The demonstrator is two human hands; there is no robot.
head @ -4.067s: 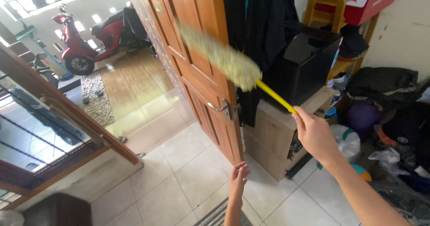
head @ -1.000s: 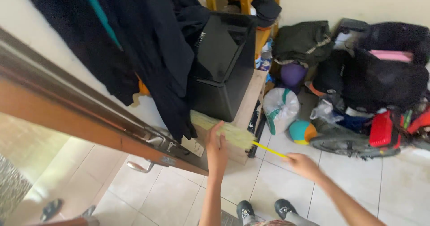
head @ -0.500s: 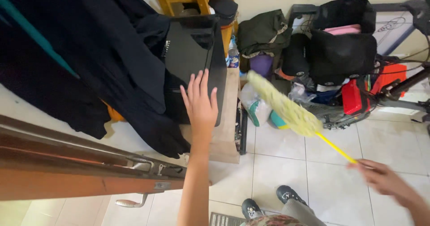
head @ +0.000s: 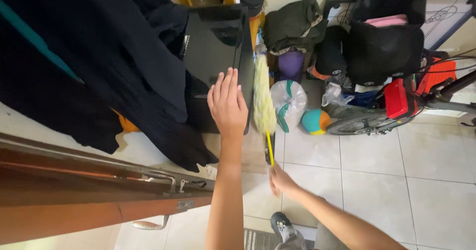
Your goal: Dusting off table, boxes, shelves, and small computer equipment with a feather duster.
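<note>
Fingers [head: 225, 84] flat on black box [head: 213, 56]; white tiled floor [head: 396, 180].

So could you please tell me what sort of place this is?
Probably a home entryway used for storage: a wooden door, dark clothes hanging up, bags and a bicycle on the tiled floor.

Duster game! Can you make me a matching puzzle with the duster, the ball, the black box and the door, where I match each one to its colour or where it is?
Things:
1. duster
2. ball
3. black box
4. door

Clues:
A. under the flat left hand
B. brown wood, with a metal handle
C. teal and orange, on the floor tiles
D. fluffy pale yellow, with its yellow stick in the right hand

Pairs: 1-D, 2-C, 3-A, 4-B
</note>
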